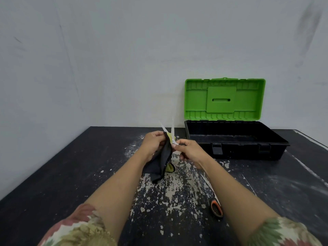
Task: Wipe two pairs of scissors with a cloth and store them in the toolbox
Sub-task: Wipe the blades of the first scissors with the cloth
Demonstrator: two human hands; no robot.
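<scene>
A pair of scissors with yellow-green handles [170, 137] is held up above the middle of the surface [71, 174], its two pale blades spread apart and pointing up and away. A dark cloth [162, 162] hangs beside it, pinched against one blade by the left hand [154, 144]. The right hand [188, 150] grips the scissors from the right, fingers closed around them. A second pair of scissors with orange and black handles [215, 206] lies on the surface nearer, partly under the right forearm. Far right stands the toolbox [236, 139], its black tray open and green lid [224, 99] upright against the wall [106, 59]. The surface is dark with worn pale patches.
</scene>
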